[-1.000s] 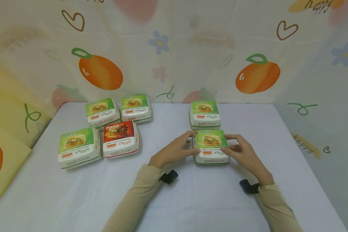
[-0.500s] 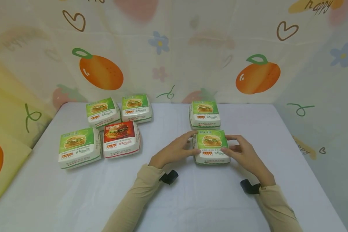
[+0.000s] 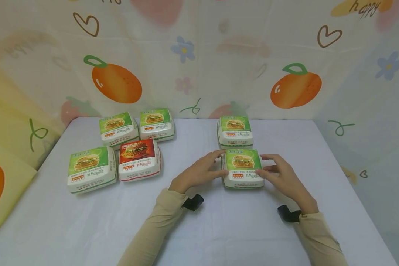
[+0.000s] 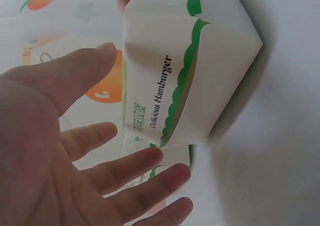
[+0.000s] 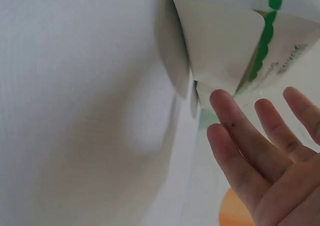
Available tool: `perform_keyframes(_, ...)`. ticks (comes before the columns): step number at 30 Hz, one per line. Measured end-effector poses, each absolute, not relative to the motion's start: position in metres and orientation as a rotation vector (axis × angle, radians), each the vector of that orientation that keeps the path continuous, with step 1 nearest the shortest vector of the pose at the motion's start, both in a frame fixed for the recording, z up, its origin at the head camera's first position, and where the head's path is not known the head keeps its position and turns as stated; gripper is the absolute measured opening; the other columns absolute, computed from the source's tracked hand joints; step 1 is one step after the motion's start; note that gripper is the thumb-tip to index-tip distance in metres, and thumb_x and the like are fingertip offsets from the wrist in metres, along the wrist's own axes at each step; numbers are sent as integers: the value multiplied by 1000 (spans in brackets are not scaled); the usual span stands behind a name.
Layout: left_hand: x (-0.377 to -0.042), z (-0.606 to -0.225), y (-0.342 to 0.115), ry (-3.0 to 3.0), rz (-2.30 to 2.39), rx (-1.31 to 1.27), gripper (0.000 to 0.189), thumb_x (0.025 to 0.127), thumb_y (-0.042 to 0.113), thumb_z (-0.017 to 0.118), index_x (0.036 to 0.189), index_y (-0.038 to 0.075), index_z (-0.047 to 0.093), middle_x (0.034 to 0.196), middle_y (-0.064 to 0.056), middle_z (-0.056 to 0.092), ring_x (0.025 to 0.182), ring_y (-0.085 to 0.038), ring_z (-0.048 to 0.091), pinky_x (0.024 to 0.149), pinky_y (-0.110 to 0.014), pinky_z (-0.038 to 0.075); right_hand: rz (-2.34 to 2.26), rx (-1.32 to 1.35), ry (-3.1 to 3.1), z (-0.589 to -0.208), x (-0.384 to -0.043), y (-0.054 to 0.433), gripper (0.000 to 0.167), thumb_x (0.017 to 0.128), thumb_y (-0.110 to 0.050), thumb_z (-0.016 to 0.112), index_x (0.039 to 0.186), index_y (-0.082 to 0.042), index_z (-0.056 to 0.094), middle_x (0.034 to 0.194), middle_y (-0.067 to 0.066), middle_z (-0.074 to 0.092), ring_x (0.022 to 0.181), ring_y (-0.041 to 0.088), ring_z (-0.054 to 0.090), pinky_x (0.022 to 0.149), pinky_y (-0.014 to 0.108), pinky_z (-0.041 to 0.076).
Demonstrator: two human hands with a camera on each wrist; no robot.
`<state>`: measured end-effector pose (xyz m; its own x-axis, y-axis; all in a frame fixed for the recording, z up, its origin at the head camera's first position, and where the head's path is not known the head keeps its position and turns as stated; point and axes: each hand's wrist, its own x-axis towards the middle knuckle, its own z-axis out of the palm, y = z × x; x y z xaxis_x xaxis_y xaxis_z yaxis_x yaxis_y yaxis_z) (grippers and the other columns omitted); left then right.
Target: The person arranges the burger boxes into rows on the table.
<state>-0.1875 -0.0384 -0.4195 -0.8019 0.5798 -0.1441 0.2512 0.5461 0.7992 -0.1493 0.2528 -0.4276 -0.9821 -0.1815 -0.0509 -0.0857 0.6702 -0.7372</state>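
A green and white hamburger box (image 3: 242,168) rests on the white table between the two hands. My left hand (image 3: 199,171) is at its left side, and in the left wrist view the fingers (image 4: 150,186) are spread beside the box wall, with the thumb apart from it. On the right side, my right hand (image 3: 284,177) has its fingers (image 5: 250,136) extended near the box; the right wrist view shows a small gap. Neither hand grips the box. Directly behind it sits a second green hamburger box (image 3: 235,132), lined up with the front one.
To the left, a red hamburger box (image 3: 139,160) stands among several green ones, including a near-left green box (image 3: 92,170) and a back green box (image 3: 157,124). A printed cloth (image 3: 203,66) hangs behind the white table (image 3: 199,240).
My right hand has drawn slightly to the right, away from the front box. The left hand has shifted very slightly left. The boxes stay in place.
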Motion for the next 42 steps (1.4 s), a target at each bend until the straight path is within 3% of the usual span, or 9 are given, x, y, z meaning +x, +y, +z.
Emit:
perform_keyframes(9,-188,-411,-46,2428,1131,687,69,97,42,62,155,19,33,156,-7,42,140,-29,45,112,-47,41,-1173,-278,2849,-419,-147,256,63,94,-39,67,142,-3,45,146,20,48,135,41,45,108,64,38)
perform_keyframes(16,-186,-407,-52,2461,1138,703,66,97,40,62,153,16,36,154,-11,44,138,-33,47,111,-49,42,-1162,-309,2860,-412,-144,250,61,94,-37,67,142,-6,46,149,20,44,140,43,38,109,68,35)
perform_keyframes(28,-181,-392,-72,2564,1132,698,60,98,39,61,151,17,40,153,-4,46,136,-29,49,111,-48,44,-1255,-448,2858,-397,-151,222,58,92,-32,71,139,-6,49,143,14,50,138,34,42,113,62,35)
perform_keyframes(42,-172,-377,-108,2677,1148,689,60,98,37,62,150,16,42,151,-6,49,134,-32,51,109,-51,45,-1339,-617,2823,-391,-159,194,57,91,-29,73,139,-11,50,143,7,51,133,26,46,112,55,39)
